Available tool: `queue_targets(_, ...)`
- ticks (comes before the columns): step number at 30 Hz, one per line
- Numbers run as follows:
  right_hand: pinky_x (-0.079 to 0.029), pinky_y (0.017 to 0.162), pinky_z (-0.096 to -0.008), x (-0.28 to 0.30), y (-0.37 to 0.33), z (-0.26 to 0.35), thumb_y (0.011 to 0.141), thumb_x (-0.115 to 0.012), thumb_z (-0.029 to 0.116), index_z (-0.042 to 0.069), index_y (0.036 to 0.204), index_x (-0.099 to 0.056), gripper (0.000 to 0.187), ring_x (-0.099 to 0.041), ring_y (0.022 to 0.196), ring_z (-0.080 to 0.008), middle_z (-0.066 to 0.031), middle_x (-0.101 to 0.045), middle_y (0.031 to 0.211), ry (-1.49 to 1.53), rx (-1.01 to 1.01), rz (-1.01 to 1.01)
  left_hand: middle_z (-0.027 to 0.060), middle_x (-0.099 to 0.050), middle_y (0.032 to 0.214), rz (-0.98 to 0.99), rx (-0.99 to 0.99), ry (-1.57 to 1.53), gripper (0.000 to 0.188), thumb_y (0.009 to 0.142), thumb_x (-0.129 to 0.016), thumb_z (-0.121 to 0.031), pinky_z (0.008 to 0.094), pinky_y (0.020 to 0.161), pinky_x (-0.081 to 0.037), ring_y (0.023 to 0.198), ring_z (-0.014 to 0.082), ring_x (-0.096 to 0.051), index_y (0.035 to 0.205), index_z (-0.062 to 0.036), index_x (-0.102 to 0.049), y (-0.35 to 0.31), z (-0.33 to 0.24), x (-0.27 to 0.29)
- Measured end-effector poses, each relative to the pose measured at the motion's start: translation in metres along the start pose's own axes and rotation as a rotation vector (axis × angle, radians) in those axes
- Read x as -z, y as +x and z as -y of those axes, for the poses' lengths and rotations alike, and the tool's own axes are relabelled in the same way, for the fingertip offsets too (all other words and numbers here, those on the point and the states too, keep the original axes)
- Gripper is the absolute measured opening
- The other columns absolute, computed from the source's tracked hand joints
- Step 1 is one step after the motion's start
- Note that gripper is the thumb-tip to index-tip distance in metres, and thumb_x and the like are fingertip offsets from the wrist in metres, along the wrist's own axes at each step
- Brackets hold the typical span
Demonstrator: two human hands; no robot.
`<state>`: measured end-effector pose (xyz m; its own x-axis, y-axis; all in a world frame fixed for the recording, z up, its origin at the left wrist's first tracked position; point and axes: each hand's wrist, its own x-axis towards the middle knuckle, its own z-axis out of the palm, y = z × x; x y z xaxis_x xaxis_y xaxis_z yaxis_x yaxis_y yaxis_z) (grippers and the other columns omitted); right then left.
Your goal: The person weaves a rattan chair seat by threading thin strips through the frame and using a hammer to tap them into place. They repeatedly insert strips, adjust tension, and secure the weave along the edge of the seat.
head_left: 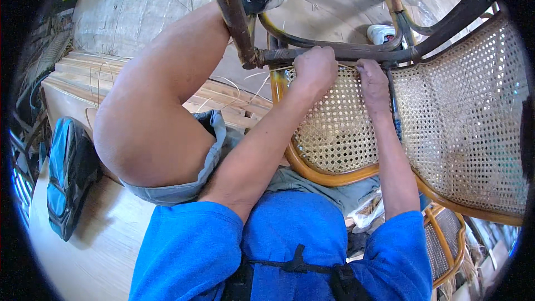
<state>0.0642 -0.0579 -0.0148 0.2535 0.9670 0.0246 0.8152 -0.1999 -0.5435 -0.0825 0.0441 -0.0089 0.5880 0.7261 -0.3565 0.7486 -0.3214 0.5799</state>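
Across my lap lies a rattan chair with a woven cane panel (340,128) framed in glossy brown bent cane (317,174). A dark wooden rail (356,54) runs along the panel's far edge. My left hand (316,68) is closed against this rail, knuckles up, its fingertips hidden. Just to its right, my right hand (372,81) has its fingers curled at the same edge, over the cane mesh. What either hand pinches is too small or covered to make out. A thin pale strand (346,67) shows along the edge between the hands.
A dark chair leg (229,14) rises beside my bare knee. The second woven panel (473,111) spreads right. Another cane piece (446,239) stands below it. A teal and black backpack (62,178) lies left, near stacked wooden boards (83,78). Loose cane strands litter the floor.
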Motion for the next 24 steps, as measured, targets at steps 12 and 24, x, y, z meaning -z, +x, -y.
queue_targets(12, -0.048, 0.075, -0.0385, -0.002, 0.004, 0.003, 0.084, -0.043, 0.006, 0.004, 0.097, -0.057, 0.019, -0.059, 0.085, -0.0330, -0.0156, -0.059, 0.093, -0.160, -0.045, 0.197, 0.0224, -0.064, 0.082, -0.038, -0.023, -0.065, 0.024, 0.083, -0.049, -0.021, 0.0469, 0.071, -0.051, 0.078, 0.0382, -0.063, 0.079, -0.0002, -0.062, 0.004, 0.009, -0.011)
queue_targets(24, -0.050, 0.073, -0.0401, -0.001, 0.007, 0.010, 0.078, -0.046, 0.002, 0.004, 0.099, -0.059, 0.024, -0.060, 0.088, -0.0358, -0.0172, -0.058, 0.094, -0.176, 0.048, 0.182, 0.0214, -0.065, 0.077, -0.038, -0.096, -0.045, 0.026, 0.083, -0.048, -0.020, 0.0454, 0.068, -0.052, 0.074, 0.0367, -0.064, 0.073, -0.0013, -0.064, 0.007, 0.014, -0.012)
